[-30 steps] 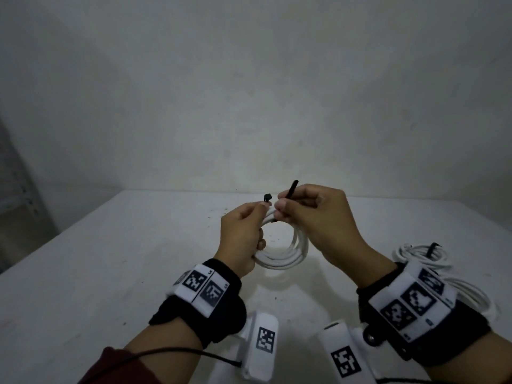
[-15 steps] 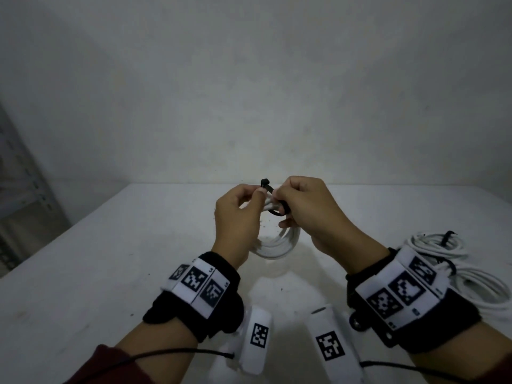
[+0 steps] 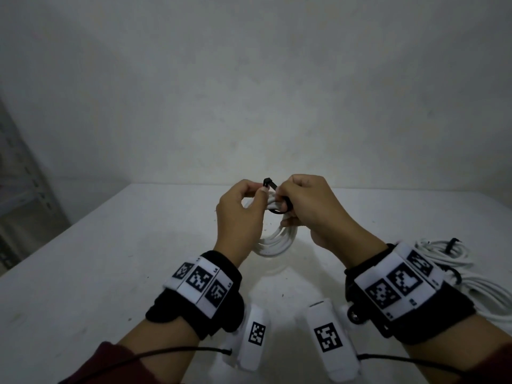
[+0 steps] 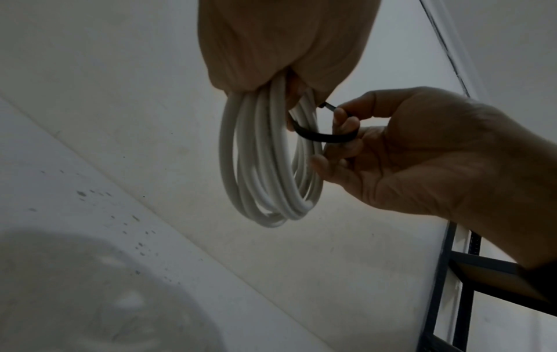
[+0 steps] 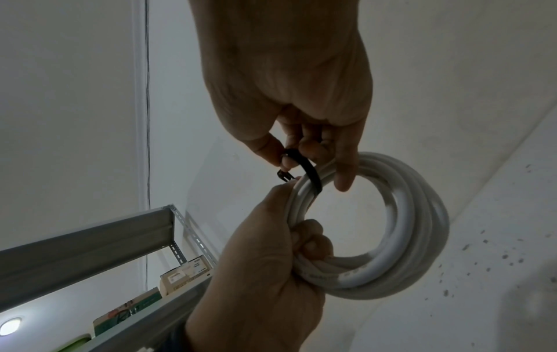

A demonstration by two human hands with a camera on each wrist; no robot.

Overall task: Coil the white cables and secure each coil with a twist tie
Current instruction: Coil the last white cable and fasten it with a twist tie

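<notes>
A white cable coil [image 3: 274, 241] [image 4: 265, 166] [image 5: 401, 228] hangs in the air above the white table [image 3: 97, 259]. My left hand [image 3: 241, 214] [image 5: 271, 257] grips the coil's top with curled fingers. A black tie [image 3: 273, 187] [image 4: 324, 137] [image 5: 307, 170] loops around the coil's strands. My right hand [image 3: 304, 203] [image 4: 407, 152] [image 5: 289, 100] pinches the tie's loop beside the coil; the tie's head pokes up between both hands.
More white cable coils [image 3: 468, 270] with a black tie [image 3: 453, 243] lie on the table at the right. A metal shelf [image 3: 19, 189] [image 5: 90, 238] stands at the left, holding boxes. A plain wall rises behind the table.
Both hands have risen with the coil. The tie's free end, which stuck up straight, is now bent round the strands into a loop held by my right fingers.
</notes>
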